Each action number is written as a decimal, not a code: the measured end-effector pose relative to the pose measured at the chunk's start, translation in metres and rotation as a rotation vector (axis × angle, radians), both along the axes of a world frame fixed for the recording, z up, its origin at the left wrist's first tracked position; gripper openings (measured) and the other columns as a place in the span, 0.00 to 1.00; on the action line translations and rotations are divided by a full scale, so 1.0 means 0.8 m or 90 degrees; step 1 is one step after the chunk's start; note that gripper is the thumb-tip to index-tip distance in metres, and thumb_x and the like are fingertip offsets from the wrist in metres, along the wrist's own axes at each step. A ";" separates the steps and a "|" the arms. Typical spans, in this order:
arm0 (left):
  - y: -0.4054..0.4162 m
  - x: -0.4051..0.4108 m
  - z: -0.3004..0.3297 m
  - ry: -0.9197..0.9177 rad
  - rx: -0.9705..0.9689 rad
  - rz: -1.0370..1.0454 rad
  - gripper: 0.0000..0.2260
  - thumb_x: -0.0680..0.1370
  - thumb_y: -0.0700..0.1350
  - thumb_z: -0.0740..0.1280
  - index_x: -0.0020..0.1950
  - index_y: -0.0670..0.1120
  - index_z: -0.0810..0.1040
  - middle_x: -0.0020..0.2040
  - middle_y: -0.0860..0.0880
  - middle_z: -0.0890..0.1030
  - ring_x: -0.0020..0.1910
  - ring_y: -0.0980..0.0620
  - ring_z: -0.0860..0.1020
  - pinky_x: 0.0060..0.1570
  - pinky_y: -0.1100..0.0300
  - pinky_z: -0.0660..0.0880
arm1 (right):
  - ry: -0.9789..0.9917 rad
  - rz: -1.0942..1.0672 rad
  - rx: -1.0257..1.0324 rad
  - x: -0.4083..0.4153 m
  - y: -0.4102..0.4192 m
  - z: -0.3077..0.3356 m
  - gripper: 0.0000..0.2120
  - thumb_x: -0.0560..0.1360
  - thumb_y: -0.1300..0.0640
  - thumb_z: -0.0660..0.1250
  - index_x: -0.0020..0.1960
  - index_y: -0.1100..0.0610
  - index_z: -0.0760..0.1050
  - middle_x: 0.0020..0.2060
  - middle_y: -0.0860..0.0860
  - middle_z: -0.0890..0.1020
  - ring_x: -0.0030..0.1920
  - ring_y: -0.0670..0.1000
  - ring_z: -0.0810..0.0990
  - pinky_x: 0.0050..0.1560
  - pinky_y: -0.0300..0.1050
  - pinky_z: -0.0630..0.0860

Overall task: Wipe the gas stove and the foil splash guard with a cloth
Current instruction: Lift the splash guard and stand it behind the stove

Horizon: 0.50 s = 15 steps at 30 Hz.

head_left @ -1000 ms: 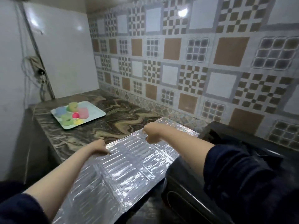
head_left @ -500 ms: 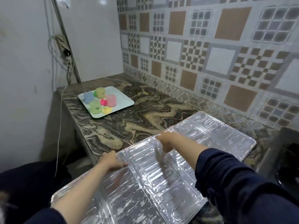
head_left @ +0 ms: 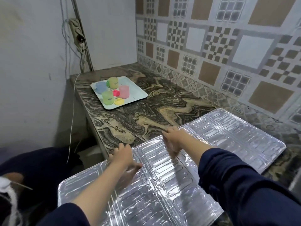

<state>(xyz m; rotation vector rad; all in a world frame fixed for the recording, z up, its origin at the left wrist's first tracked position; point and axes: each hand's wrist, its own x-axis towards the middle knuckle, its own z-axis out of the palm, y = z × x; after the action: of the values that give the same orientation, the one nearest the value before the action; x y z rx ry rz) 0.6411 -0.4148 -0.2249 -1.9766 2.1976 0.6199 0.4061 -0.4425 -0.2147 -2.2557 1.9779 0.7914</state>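
The silver foil splash guard (head_left: 211, 144) lies unfolded and flat on the marbled counter (head_left: 146, 116), its near-left part hanging past the counter's front edge. My left hand (head_left: 124, 156) grips the guard's far edge near its left end, thumb on top. My right hand (head_left: 172, 140), slightly blurred, holds the same edge at a fold line further right. Neither a cloth nor the gas stove shows in the head view.
A white tray (head_left: 136, 93) with several coloured plastic cups stands at the counter's back left. A patterned tiled wall (head_left: 211, 46) runs behind the counter. A power strip with hanging wires (head_left: 78, 36) is on the left wall.
The view has swung left and the dark stove has left the frame. The guard now lies flatter and further left on the counter, with both hands still on its far edge.
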 end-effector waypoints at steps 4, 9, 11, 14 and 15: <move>0.001 0.006 0.013 -0.025 -0.012 -0.048 0.51 0.57 0.68 0.76 0.71 0.45 0.61 0.68 0.46 0.68 0.68 0.45 0.66 0.67 0.46 0.63 | 0.111 0.038 -0.040 0.007 -0.018 0.010 0.38 0.67 0.43 0.71 0.71 0.58 0.63 0.67 0.56 0.68 0.67 0.58 0.64 0.65 0.57 0.67; -0.010 0.026 0.029 -0.047 0.118 -0.083 0.50 0.54 0.68 0.77 0.69 0.44 0.68 0.67 0.43 0.70 0.64 0.45 0.71 0.63 0.51 0.72 | 0.127 -0.012 0.046 0.014 -0.023 0.035 0.26 0.70 0.47 0.65 0.66 0.55 0.70 0.61 0.53 0.75 0.66 0.59 0.67 0.67 0.65 0.60; -0.014 0.033 0.036 -0.049 0.108 -0.096 0.41 0.59 0.67 0.76 0.62 0.43 0.74 0.60 0.46 0.77 0.58 0.47 0.75 0.58 0.54 0.74 | 0.130 -0.070 0.087 0.011 -0.021 0.045 0.27 0.71 0.43 0.64 0.67 0.54 0.70 0.64 0.53 0.73 0.68 0.59 0.67 0.68 0.64 0.58; -0.015 0.041 0.055 -0.064 0.067 -0.106 0.28 0.70 0.62 0.71 0.56 0.40 0.78 0.51 0.45 0.81 0.51 0.46 0.79 0.52 0.53 0.75 | 0.181 -0.133 0.111 -0.003 -0.014 0.065 0.39 0.70 0.30 0.59 0.73 0.53 0.62 0.73 0.55 0.64 0.75 0.60 0.55 0.71 0.63 0.48; -0.015 0.043 0.062 -0.061 0.055 -0.107 0.25 0.73 0.60 0.69 0.56 0.39 0.78 0.52 0.43 0.82 0.51 0.45 0.79 0.53 0.52 0.75 | 0.199 -0.129 0.107 -0.006 -0.012 0.073 0.40 0.70 0.28 0.57 0.73 0.53 0.63 0.73 0.54 0.64 0.76 0.59 0.54 0.72 0.64 0.46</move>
<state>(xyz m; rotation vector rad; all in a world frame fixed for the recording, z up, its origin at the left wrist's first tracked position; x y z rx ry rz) 0.6755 -0.4268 -0.1751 -1.7207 2.2106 0.5744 0.4013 -0.4522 -0.1559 -1.8971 2.1240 1.2947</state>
